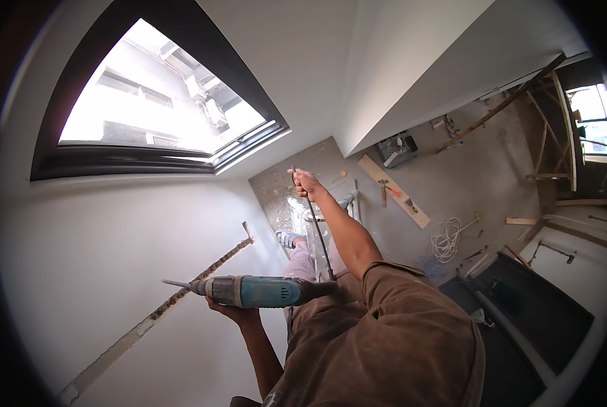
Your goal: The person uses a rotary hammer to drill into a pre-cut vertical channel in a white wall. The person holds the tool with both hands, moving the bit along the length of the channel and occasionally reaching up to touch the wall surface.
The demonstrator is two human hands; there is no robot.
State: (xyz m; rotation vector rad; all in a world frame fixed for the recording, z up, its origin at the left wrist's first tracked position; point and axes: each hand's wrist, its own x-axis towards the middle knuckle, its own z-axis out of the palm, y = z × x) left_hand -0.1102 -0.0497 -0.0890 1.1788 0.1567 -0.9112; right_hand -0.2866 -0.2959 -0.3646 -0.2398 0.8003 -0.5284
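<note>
A teal and grey demolition hammer (269,291) with a pointed chisel bit (176,283) lies level across my front. My left hand (232,311) wraps round its front body from below. The bit points left, in front of a rough groove (223,260) cut slantwise in the white wall; whether it touches the wall I cannot tell. My right hand (307,184) is raised ahead of me, closed round the black power cord (319,234). From there the cord hangs down toward the hammer's rear handle (318,290).
A dark-framed window (249,152) is at upper left. Below me stands a ladder-like metal frame (347,201). On the dusty floor lie a wooden board (412,211) with hand tools, a coiled white cable (446,241) and a dark toolbox (397,148). Dark panels (541,292) lie at right.
</note>
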